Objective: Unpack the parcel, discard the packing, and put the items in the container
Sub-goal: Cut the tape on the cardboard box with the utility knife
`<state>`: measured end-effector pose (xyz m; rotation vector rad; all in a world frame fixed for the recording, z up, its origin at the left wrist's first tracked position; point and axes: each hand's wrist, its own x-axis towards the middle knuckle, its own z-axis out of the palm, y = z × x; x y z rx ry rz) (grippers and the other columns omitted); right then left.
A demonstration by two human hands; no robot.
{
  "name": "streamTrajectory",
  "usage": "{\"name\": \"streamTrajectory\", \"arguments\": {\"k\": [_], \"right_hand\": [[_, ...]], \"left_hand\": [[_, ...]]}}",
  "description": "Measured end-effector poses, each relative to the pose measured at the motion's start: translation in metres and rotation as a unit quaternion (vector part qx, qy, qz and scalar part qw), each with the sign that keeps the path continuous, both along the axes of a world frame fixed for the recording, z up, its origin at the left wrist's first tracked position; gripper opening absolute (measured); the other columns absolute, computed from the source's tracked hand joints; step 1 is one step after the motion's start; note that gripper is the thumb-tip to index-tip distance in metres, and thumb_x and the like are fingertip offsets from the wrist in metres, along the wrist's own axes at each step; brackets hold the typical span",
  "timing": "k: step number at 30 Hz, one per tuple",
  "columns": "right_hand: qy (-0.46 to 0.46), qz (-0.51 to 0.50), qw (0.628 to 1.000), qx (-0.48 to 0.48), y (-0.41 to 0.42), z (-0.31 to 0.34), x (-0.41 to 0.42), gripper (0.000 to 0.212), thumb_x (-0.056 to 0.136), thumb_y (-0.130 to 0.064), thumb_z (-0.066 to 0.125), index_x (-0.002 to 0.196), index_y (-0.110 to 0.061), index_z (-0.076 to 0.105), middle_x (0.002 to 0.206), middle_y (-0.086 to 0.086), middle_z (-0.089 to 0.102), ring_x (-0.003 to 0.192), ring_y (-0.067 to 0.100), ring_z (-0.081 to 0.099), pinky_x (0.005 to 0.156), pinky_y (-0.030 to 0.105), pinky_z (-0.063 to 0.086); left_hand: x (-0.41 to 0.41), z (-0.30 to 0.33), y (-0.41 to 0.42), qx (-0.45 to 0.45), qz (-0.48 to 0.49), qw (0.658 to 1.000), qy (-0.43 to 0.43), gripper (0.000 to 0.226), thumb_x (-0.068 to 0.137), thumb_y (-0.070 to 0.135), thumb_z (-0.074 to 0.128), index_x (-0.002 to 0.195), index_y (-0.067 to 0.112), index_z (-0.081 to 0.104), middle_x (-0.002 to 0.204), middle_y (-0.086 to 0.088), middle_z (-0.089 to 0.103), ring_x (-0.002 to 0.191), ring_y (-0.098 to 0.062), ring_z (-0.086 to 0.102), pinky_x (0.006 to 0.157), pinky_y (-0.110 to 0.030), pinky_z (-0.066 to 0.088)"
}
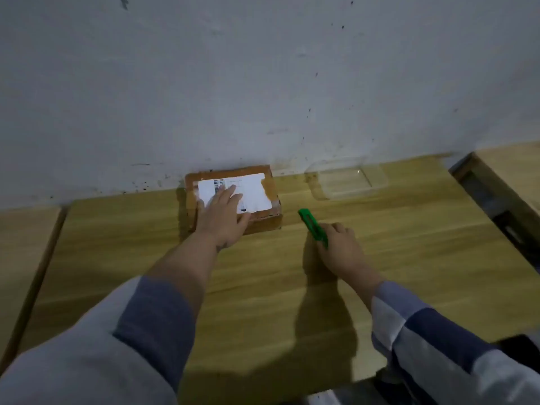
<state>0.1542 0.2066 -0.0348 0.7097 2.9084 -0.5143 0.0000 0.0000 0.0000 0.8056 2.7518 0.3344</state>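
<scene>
Still sealed, a cardboard parcel point(233, 198) sits at the far edge of a wooden table point(380, 258), against a scuffed white wall point(263, 83), as a person prepares to cut it open. The left hand point(222, 217) lies flat on the parcel's white shipping label point(251, 190), fingers straight and spread, pressing it down. The right hand point(339, 241), just right of the parcel and nearer the camera, is curled round a green box cutter point(312, 228) whose tip points toward the box's near right corner without touching it.

The main risk, by the look of it, lies in the cut: the left hand covers much of the lid, so a blade drawn along the tape could slip toward those fingers, and a deep stroke could score whatever is packed inside. The box might also skid against the wall if the pressing hand eases off.

A clear plastic container point(347, 179) waits to the far right of the parcel, well apart from both hands.
</scene>
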Motion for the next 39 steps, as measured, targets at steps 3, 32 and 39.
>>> {"name": "streamTrajectory", "arguments": {"k": [3, 32, 39], "right_hand": [[0.032, -0.038, 0.999, -0.004, -0.001, -0.006, -0.006, 0.051, 0.09, -0.022, 0.051, 0.139, -0.015, 0.038, 0.129, 0.01, 0.047, 0.114, 0.029, 0.045, 0.095, 0.04, 0.043], [-0.003, -0.06, 0.873, -0.484, -0.02, 0.071, -0.032, 0.08, 0.095, -0.002, 0.044, 0.148, -0.04, -0.001, 0.102, 0.004, 0.051, 0.084, 0.021, 0.052, 0.083, 0.041, 0.054], [0.095, -0.074, 0.943, -0.31, -0.046, 0.06, -0.03, 0.056, 0.099, -0.014, 0.039, 0.148, -0.034, 0.019, 0.091, -0.001, 0.052, 0.06, 0.009, 0.045, 0.057, 0.029, 0.043]], "left_hand": [[-0.01, -0.011, 0.01, -0.045, 0.003, 0.999, 0.027, 0.064, 0.098, 0.055, 0.025, 0.153, 0.027, 0.008, 0.162, 0.005, -0.005, 0.148, -0.017, -0.011, 0.115, -0.06, -0.004], [0.034, -0.022, -0.01, -0.072, -0.004, 0.996, 0.051, 0.064, 0.097, 0.057, 0.009, 0.151, 0.029, -0.012, 0.158, 0.006, -0.023, 0.144, -0.018, -0.026, 0.111, -0.058, -0.015], [0.036, -0.021, -0.01, -0.066, -0.005, 0.997, 0.046, 0.065, 0.097, 0.057, 0.01, 0.152, 0.029, -0.01, 0.159, 0.006, -0.021, 0.144, -0.018, -0.025, 0.111, -0.059, -0.014]]}}
